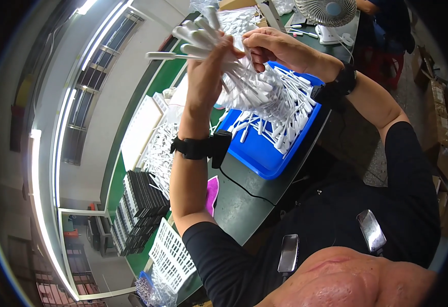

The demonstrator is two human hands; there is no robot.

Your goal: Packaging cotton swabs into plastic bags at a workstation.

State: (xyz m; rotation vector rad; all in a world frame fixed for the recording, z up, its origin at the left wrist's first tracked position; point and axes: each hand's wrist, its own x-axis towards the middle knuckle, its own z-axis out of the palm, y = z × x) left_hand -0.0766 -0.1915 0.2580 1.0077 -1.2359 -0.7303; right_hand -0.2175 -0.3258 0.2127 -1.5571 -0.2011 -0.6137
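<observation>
My left hand [211, 69] is closed round a fanned bundle of white plastic sticks with thick rounded ends [195, 37], raised above the table. One stick juts out sideways to the left. Close beside it, the bent fingers of my right hand [285, 48] pinch what looks like the upper edge of a clear plastic bag [265, 97]; the fingertips are partly hidden. More of the white sticks fill the bag, which hangs over a blue tray [267, 168]. Loose white sticks [288, 130] lie in that tray, under and around the bag.
On the dark green table [242, 217] are a heap of white sticks [160, 156], stacked black trays [142, 197], a white slotted tray [171, 256] and a pink cloth [212, 192]. A fan [331, 10] stands at the far end. Another person's arm [367, 6] shows at upper right.
</observation>
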